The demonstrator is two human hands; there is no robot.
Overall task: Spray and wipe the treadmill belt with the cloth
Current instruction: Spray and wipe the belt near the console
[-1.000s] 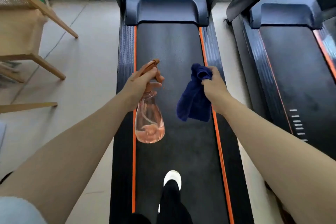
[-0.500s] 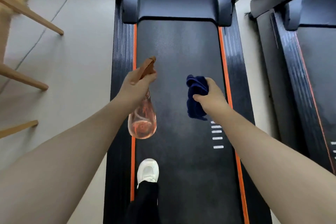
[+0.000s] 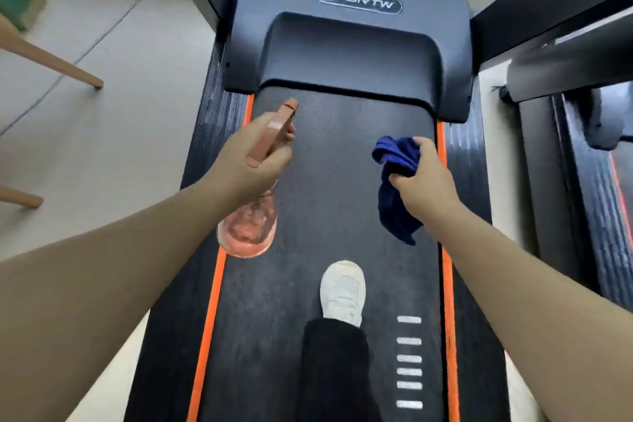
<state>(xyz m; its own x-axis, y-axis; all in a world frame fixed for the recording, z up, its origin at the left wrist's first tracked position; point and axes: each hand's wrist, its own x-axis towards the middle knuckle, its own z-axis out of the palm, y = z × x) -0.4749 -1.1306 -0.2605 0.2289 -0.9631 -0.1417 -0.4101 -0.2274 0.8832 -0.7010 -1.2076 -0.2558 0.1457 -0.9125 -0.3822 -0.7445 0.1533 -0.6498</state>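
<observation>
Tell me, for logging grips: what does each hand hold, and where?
Left hand: spray bottle, gripped at its neck. Right hand: blue cloth, bunched near its top.

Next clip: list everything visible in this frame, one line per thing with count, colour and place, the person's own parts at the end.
treadmill belt: one, black with orange edge strips, centre, under the person
motor cover: one, dark grey, BRTW logo, at the belt's far end
second treadmill: one, black, right edge
spray bottle: one, clear pinkish with brown head, held over the belt's left edge
cloth: one, dark blue, hanging over the belt's right side
wooden furniture legs: two, light wood, left on the floor
shoe: one, white, on the belt
left hand: grips the bottle
right hand: grips the cloth
</observation>
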